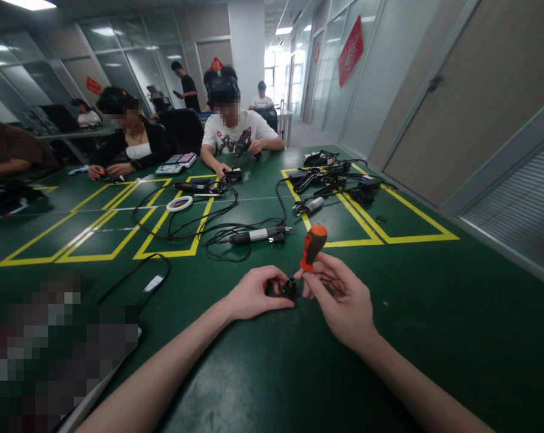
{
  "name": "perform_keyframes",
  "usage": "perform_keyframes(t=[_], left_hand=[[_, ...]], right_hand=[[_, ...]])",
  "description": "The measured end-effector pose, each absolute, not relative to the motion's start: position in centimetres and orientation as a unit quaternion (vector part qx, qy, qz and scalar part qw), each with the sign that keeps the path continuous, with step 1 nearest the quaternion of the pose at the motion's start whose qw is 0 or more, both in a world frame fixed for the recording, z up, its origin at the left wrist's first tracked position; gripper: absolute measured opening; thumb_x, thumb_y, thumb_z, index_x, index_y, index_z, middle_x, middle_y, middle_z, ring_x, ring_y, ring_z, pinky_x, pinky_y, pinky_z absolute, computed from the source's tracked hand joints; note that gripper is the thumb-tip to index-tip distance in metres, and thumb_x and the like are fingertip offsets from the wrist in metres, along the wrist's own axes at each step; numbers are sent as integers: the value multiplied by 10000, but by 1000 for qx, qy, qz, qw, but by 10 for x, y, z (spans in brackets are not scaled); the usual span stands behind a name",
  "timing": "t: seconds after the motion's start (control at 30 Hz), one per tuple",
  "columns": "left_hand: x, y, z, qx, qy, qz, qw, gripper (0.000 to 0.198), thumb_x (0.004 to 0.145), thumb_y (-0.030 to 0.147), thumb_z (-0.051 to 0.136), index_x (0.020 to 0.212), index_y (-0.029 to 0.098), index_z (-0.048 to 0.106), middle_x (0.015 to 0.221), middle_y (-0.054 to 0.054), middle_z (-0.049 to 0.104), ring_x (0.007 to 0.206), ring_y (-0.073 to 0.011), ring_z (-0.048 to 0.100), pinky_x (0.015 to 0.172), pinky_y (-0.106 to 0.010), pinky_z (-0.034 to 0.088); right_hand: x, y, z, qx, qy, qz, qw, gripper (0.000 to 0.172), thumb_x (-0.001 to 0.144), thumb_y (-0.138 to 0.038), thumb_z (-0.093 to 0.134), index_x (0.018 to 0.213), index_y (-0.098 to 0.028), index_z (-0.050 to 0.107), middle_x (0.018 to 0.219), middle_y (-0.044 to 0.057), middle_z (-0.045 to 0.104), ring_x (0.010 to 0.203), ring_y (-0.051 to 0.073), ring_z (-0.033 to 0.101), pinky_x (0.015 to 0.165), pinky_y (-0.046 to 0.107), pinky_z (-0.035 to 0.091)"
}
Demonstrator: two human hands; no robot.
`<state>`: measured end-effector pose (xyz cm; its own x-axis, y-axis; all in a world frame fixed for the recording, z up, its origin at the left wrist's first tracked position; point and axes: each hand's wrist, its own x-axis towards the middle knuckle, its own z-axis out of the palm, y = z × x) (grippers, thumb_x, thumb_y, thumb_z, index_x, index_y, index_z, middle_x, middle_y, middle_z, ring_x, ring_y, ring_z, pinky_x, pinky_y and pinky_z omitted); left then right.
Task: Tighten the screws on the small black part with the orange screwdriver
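Observation:
My left hand (259, 293) rests on the green table, its thumb and fingers closed round a small black part (289, 289) that stands on the surface. What kind of part it is I cannot make out. Just to the right of it, my right hand (342, 297) pinches a screwdriver (315, 245) by the lower end of its orange and dark grey handle. The handle points up and leans a little to the right. Its shaft is hidden behind my fingers, so whether the tip touches the black part cannot be seen.
Beyond my hands lie a grey and black electric screwdriver (260, 235) with its cable, a smaller grey tool (309, 206) and a heap of black tools and cords (330, 174). A white ring (179, 204) lies left. Across the table a person (236, 129) holds a drill (243, 144).

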<state>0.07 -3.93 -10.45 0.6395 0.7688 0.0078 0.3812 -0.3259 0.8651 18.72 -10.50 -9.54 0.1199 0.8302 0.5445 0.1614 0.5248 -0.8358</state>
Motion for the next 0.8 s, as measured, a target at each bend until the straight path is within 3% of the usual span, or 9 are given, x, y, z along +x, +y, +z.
perform_keyframes(t=[0.17,0.33,0.47,0.57,0.73,0.8], left_hand=[[1,-40,-103,784,364,217,453,366,724,364,880,984,158,724,834,12,653,714,-117,540,667,-228,423],[1,-39,-103,787,366,212,449,383,727,369,884,1000,151,727,823,13,652,710,-118,548,668,-232,420],[1,-39,-104,783,364,217,455,361,724,351,889,976,152,724,818,18,648,691,-110,533,667,-229,430],[1,-39,-105,784,361,220,455,365,722,357,891,977,155,724,818,18,645,691,-112,534,665,-228,434],[1,-39,-104,786,356,221,455,353,725,343,890,974,154,726,821,19,639,690,-108,530,663,-226,428],[1,-39,-103,786,358,216,455,349,725,336,891,973,152,726,821,19,637,697,-109,534,660,-224,424]], right_hand=[[186,-108,-99,-388,-600,287,638,320,924,-169,683,1233,-233,633,887,15,773,585,136,718,573,276,644],[187,-108,-97,-420,-593,248,640,185,904,-164,714,1082,-213,704,783,-4,740,548,135,695,552,271,634],[190,-105,-91,-446,-621,184,618,207,920,-170,678,1101,-215,768,944,56,724,711,167,723,610,288,641],[193,-104,-90,-452,-637,151,605,221,907,-176,690,1105,-220,777,936,62,745,826,210,738,708,333,659],[193,-103,-93,-428,-614,189,636,416,873,-140,728,1278,-227,681,881,25,786,677,176,740,659,331,670],[192,-104,-92,-407,-614,219,640,401,896,-123,686,1282,-227,654,892,26,790,635,158,737,623,310,664]])
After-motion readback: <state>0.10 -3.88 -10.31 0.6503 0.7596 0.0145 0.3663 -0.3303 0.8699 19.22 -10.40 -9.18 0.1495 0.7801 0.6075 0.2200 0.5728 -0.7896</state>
